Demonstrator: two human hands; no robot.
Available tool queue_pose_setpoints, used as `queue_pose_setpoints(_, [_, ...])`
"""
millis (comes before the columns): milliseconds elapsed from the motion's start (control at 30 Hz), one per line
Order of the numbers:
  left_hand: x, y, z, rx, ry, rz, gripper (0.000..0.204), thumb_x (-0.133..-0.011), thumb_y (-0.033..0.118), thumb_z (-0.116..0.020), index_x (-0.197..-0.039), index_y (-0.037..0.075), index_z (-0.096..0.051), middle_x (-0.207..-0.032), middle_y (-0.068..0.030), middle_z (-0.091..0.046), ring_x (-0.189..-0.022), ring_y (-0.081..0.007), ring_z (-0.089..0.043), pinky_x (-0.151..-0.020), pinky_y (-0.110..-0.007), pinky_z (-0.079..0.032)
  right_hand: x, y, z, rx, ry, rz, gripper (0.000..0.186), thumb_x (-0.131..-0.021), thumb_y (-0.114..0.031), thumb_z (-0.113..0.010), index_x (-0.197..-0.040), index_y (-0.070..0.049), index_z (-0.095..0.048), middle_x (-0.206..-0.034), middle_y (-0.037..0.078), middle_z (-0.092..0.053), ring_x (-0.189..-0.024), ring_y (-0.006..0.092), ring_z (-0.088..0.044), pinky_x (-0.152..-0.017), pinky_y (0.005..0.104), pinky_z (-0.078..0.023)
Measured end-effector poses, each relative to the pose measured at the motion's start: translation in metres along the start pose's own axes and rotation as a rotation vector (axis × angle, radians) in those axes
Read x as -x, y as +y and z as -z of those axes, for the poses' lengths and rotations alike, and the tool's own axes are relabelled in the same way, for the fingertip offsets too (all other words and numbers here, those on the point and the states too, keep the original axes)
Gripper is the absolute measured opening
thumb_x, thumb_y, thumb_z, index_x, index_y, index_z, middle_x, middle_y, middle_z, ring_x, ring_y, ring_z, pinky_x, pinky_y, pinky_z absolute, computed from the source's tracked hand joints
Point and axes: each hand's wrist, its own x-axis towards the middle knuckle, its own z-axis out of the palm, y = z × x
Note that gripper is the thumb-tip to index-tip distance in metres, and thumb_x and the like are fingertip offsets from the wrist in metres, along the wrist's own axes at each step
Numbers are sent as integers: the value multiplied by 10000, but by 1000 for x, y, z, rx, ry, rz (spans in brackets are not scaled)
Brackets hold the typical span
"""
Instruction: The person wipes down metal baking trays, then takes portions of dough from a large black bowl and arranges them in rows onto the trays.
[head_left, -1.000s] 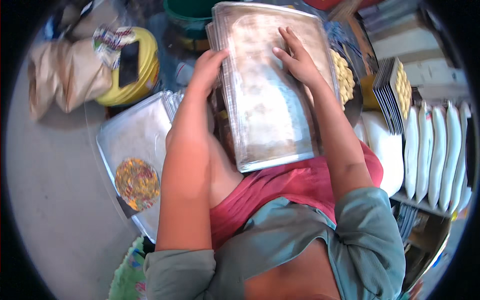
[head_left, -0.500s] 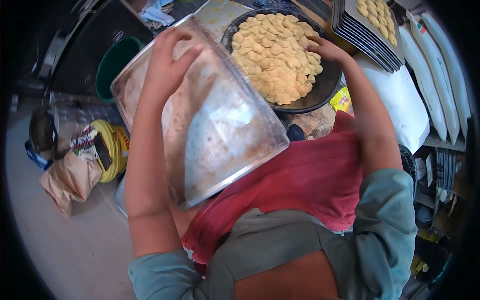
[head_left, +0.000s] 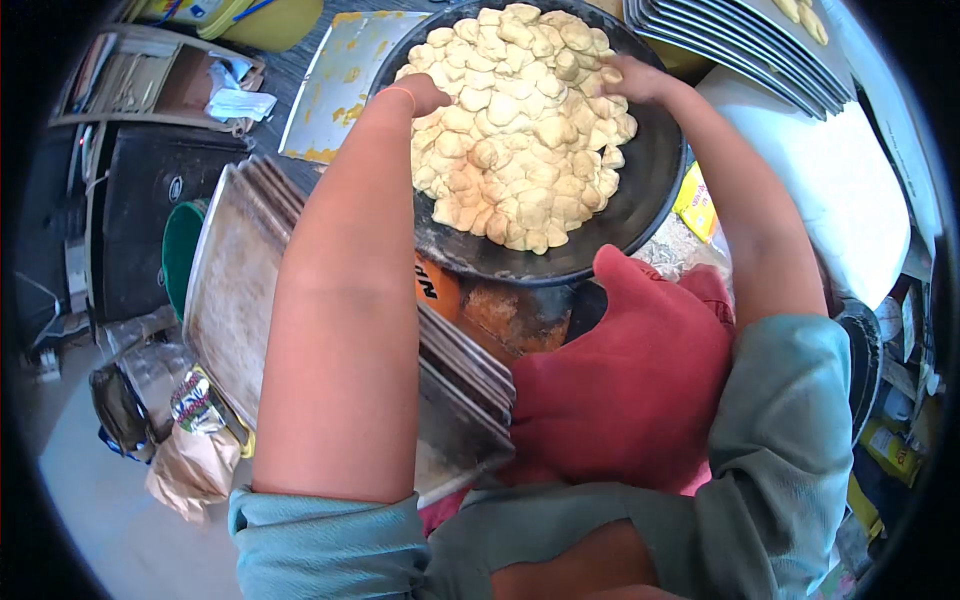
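A wide black basin [head_left: 650, 215] holds a big heap of pale dough pieces [head_left: 520, 120], small, rounded and stuck close together. My left hand [head_left: 428, 95] reaches over the basin's left side and touches the heap; its fingers are mostly hidden from view. At the heap's right edge, my right hand [head_left: 637, 80] rests against the dough with its fingers extended and apart, the tips partly out of sight. Beneath my left forearm leans a stack of worn metal baking trays [head_left: 235, 290], partly covered by the arm.
Dark trays [head_left: 740, 50] are stacked at the far right, with dough pieces on top. White sacks [head_left: 850, 190] lie beside them. A stained sheet [head_left: 335, 85] is behind the basin's left. At left stand a green bucket [head_left: 180, 255] and a brown paper bag [head_left: 195, 465].
My left hand has left the tray and moved right to the dough. The trays now sit lower and tilted, edges showing. My right hand stays at the heap's right edge. The view has shifted.
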Motion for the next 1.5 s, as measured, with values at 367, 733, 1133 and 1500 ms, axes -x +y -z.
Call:
queue_pose_setpoints(367, [-121,15,-27,294,413,-128,880,-784,498,-664,-1469,73,-311,-1487,-222,-337,-1340,-359,-389,-1080,-423,-370,-86,-38,-27,-69,314,-311,928,-678,-528,-726,-1459,-176,-370,-1497,155,-302,-1335,387,-328,-1064,499,-343])
queue_pose_setpoints(733, [-84,86,-27,167,-283,-325,730,-680,617,-699,-1209,120,-612,-1151,-117,-599,-1141,-277,-509,-961,-444,-452,-44,-41,-26,185,-84,105,829,-655,-540,-760,-1352,-162,-520,-1359,180,-447,-1165,383,-524,-984,419,-443])
queue_pose_setpoints(1133, [-97,65,-74,47,32,-111,997,-646,625,-723,-1447,143,-376,-1496,-251,-291,-1414,-324,-269,-1028,-493,-410,-65,-13,-69,272,389,180,652,-688,-506,-742,-1171,-77,-655,-1101,186,-628,-1033,310,-611,-925,385,-470])
queue_pose_setpoints(1500, [-125,41,-76,456,199,-181,833,-716,517,-725,-1367,75,-451,-1472,-196,-325,-1347,-355,-358,-1050,-423,-389,-96,-25,-86,110,289,-215,922,-661,-713,-655,-1404,-206,-448,-1430,173,-410,-1354,418,-307,-1025,657,-296])
